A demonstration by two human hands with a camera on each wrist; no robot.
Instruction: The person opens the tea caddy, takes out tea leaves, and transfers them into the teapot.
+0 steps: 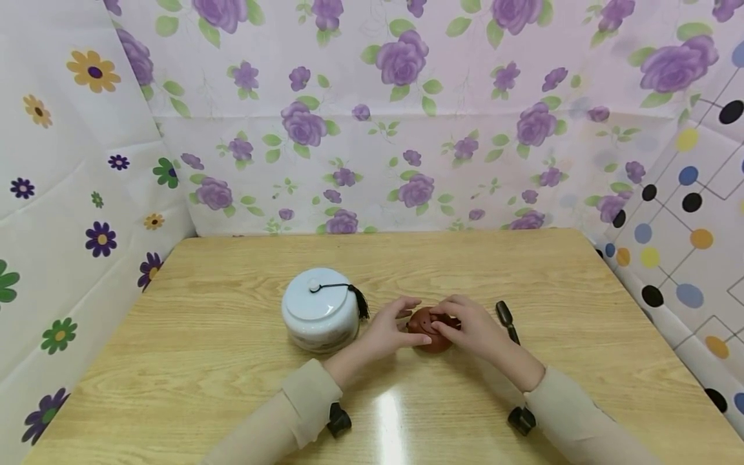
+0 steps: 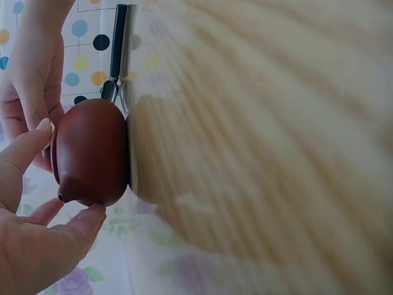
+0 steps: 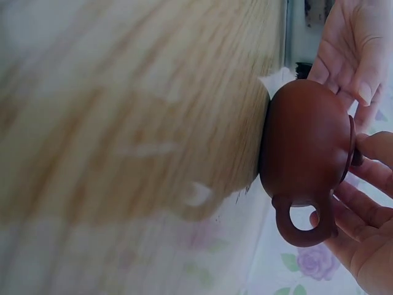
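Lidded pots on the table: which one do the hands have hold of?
The brown teapot with spout and looped handle; the other, a white jar with a black tassel, stands ungripped on the left.

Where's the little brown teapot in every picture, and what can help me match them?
Head: the teapot is below and a bit right of the middle.
Left wrist: left half, about halfway up, spout low.
Right wrist: right half, about halfway up, handle low.
Shared landmark: the purple-flower cloth, across the top in head, near the bottom in both wrist views.
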